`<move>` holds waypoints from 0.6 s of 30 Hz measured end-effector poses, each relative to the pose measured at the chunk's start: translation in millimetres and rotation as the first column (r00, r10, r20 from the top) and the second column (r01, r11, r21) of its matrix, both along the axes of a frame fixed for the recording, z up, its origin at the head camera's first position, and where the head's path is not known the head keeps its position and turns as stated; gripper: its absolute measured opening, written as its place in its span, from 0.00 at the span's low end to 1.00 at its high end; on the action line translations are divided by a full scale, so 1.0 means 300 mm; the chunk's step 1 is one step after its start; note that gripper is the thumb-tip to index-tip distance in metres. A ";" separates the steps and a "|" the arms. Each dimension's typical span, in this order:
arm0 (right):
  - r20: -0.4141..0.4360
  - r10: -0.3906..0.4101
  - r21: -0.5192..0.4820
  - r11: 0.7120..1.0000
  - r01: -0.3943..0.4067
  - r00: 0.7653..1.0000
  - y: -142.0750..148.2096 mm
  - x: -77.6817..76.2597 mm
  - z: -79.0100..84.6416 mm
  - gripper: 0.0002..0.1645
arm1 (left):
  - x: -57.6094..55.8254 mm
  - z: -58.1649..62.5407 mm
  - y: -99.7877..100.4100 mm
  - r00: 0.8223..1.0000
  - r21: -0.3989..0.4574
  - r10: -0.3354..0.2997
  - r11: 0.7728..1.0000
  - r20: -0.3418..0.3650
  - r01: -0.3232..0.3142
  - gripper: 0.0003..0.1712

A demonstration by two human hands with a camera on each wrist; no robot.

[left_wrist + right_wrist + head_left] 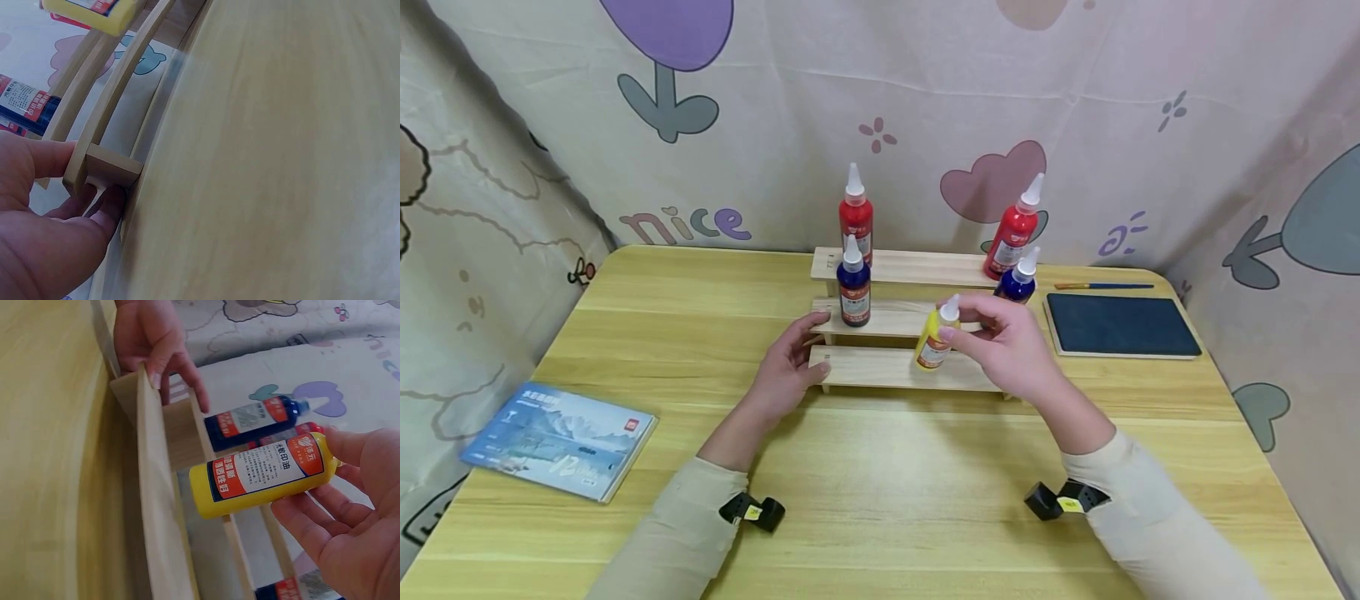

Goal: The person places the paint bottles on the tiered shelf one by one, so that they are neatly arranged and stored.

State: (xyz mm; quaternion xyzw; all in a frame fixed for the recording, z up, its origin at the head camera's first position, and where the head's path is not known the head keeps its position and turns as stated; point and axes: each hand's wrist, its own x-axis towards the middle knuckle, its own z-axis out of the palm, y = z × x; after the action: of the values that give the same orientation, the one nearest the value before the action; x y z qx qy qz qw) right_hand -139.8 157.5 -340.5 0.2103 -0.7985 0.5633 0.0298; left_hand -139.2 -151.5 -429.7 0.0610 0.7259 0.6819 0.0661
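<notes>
Tabletop rack [895, 367]: yellow bottle [936, 337] nozzle up, tilted

Head view: bright, even, diffuse light from above; colours clean. Soft short shadows under the forearms and the wooden rack [895, 367] on the table [880, 492]. Mild sheen on the tabletop, no hard glare. Wide-angle bend curves the table edges toward the corners. Left wrist view: close table surface soft and washed pale, left hand [44, 237] blurred. Right wrist view: yellow bottle [265, 475] label sharp, right hand [350, 531] slightly soft, edges strongly bowed.
</notes>
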 end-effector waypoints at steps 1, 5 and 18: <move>0.006 0.004 -0.002 1.000 -0.004 1.000 -0.004 0.000 -0.005 0.16 | 0.000 -0.001 0.000 1.000 0.001 -0.003 1.000 -0.003 0.003 0.43; 0.032 0.008 -0.001 1.000 -0.008 0.999 -0.014 -0.001 -0.022 0.16 | 0.001 -0.001 0.000 1.000 0.000 -0.002 1.000 -0.001 0.002 0.43; 0.068 0.044 -0.033 0.999 -0.042 0.997 -0.102 0.002 -0.044 0.14 | 0.007 0.005 -0.002 1.000 -0.015 0.004 1.000 0.006 -0.004 0.43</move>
State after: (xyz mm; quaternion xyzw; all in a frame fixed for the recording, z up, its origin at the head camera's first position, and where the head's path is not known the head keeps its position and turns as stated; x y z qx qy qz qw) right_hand -139.1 127.0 -353.8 0.2073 -0.7854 0.5833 -0.0066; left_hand -137.1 -152.1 -428.3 0.0570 0.7308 0.6768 0.0676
